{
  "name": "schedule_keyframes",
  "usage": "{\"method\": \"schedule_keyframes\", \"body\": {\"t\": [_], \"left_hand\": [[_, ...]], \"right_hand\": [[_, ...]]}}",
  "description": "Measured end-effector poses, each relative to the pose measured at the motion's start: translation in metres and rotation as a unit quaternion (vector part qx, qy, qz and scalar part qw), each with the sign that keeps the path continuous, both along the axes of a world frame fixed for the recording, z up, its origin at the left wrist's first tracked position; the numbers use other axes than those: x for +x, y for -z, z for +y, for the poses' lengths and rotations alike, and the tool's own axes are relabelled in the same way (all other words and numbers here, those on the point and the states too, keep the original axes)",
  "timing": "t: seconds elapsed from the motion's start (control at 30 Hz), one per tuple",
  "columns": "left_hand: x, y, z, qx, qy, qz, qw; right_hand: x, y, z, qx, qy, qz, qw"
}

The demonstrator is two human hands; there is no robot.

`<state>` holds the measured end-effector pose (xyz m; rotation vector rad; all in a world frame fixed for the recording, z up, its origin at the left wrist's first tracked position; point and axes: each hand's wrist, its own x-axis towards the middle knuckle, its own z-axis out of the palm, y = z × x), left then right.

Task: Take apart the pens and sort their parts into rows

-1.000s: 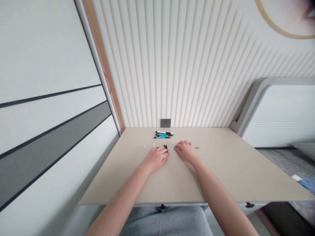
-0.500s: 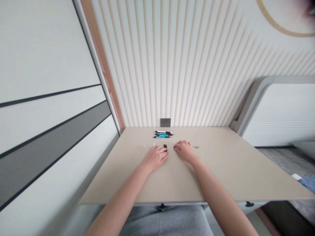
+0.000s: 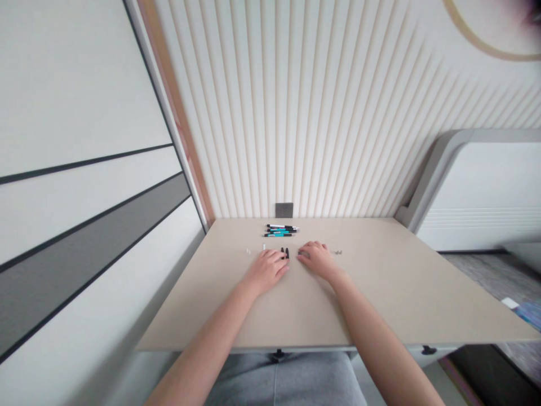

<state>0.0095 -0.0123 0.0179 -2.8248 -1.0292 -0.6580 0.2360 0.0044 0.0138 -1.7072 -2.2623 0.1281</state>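
Observation:
My left hand [image 3: 267,272] rests on the desk with its fingers stretched out, the fingertips at two small black pen parts [image 3: 287,252]. These lie side by side with a narrow gap, their lower ends partly behind the fingers. My right hand [image 3: 316,259] is just to the right, its thumb and fingers curled about a small dark grey piece [image 3: 300,253] that is mostly hidden. Several tiny metal pieces [image 3: 338,252] lie beyond its right side. Left of my left hand are a small white piece [image 3: 264,247] and some tiny pale bits [image 3: 248,251].
Several pens [image 3: 279,230], mostly teal and black with a white one, lie in a group behind my hands. The beige desk [image 3: 380,293] meets a ribbed wall with a dark socket [image 3: 284,210]. A white cabinet [image 3: 84,254] stands at the left and a headboard [image 3: 477,192] at the right.
The two black parts, close together before, now lie slightly apart beside my left fingertips. Both hands have stayed almost in place.

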Motion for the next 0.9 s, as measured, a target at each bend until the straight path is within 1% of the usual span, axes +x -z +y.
{"method": "schedule_keyframes", "body": {"t": [0.23,0.53,0.9], "left_hand": [[0.0002,0.0,-0.0005,0.001,-0.006,0.006,1.0],[-0.0006,0.0008,-0.0002,0.002,-0.002,0.002,1.0],[0.0001,-0.001,-0.0013,-0.002,-0.005,0.004,1.0]], "right_hand": [[-0.0013,-0.0012,0.0009,-0.01,0.01,-0.007,1.0],[-0.0023,-0.0056,-0.0014,-0.018,0.006,-0.002,1.0],[-0.0005,-0.005,0.0004,-0.025,0.013,-0.011,1.0]]}}
